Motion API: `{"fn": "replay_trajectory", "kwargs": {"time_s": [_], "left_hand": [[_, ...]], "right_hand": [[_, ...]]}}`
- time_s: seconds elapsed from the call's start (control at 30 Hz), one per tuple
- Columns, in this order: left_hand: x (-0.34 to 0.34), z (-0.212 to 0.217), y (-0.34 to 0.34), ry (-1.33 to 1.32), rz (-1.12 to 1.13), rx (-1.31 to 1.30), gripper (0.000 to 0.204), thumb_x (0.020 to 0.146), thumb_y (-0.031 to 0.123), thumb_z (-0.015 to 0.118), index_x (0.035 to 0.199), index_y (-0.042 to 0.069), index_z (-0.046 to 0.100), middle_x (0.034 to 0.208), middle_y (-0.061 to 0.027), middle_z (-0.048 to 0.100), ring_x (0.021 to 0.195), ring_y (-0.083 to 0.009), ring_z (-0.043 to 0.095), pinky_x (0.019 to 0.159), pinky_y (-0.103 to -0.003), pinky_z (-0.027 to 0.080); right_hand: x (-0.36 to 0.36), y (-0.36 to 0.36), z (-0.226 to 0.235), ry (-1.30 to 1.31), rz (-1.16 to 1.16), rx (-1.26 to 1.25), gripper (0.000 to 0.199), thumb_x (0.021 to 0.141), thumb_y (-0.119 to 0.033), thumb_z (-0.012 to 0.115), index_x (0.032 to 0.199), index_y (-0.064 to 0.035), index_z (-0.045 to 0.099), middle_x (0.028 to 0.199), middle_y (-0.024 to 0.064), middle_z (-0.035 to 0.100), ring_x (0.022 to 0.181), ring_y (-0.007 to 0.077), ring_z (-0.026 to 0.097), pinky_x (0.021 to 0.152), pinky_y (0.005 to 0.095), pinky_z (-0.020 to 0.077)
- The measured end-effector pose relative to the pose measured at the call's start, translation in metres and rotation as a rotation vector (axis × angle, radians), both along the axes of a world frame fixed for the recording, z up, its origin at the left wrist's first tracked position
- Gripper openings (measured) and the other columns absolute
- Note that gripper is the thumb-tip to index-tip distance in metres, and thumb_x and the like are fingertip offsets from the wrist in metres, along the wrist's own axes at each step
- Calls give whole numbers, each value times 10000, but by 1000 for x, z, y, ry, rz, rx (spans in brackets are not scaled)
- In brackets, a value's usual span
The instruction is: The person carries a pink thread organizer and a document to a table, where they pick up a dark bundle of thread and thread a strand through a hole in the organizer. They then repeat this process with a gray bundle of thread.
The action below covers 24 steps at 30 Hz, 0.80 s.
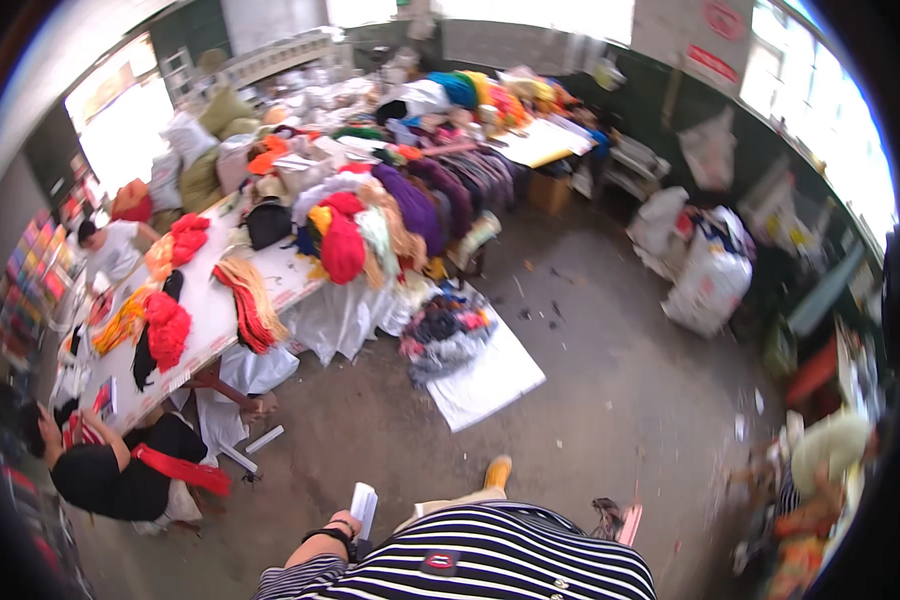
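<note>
My left hand hangs beside my striped shirt, with a dark band on its wrist. Its fingers look closed on a white flat piece that sticks up past the hand; whether it is paper or card I cannot tell. My right hand does not show. By my right side a dark tangled bundle and a pinkish strip jut out; what holds them, if anything, is hidden. One tan shoe is stepping forward on the floor.
Long tables at the left bear heaps of coloured yarn. A white sheet with a dark pile lies on the floor. Full white sacks stand right. People sit at the left table and work at the right edge.
</note>
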<state>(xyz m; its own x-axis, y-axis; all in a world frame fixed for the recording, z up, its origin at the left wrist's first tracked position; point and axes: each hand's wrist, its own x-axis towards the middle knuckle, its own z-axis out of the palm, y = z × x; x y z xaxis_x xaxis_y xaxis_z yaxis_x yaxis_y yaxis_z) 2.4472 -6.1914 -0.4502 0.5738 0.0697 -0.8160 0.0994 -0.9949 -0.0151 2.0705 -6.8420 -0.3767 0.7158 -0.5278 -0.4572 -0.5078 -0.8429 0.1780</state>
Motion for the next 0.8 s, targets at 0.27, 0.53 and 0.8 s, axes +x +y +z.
{"fn": "replay_trajectory", "kwargs": {"time_s": [0.27,0.53,0.8], "left_hand": [[273,99,-334,-317,94,-406,437,797,340,648,1087,18,702,1085,-240,684,1055,-385,646,918,-452,512],[442,106,-544,-549,195,-554,355,837,305,656,1026,5,680,1026,-253,679,1014,-418,638,892,-481,502],[424,83,-591,-546,842,-19,340,868,245,552,1045,0,707,1098,-281,658,1082,-439,617,926,-494,496]], "right_hand": [[263,-225,32,-132,82,97,204,820,-187,704,926,-16,734,788,148,708,678,222,678,612,389,522],[451,-402,41,-314,-24,226,228,830,-236,715,882,-16,740,718,123,691,637,196,659,588,379,504],[657,-563,122,-476,-116,373,270,840,-285,727,837,-16,746,647,97,674,596,170,640,564,369,485]]}}
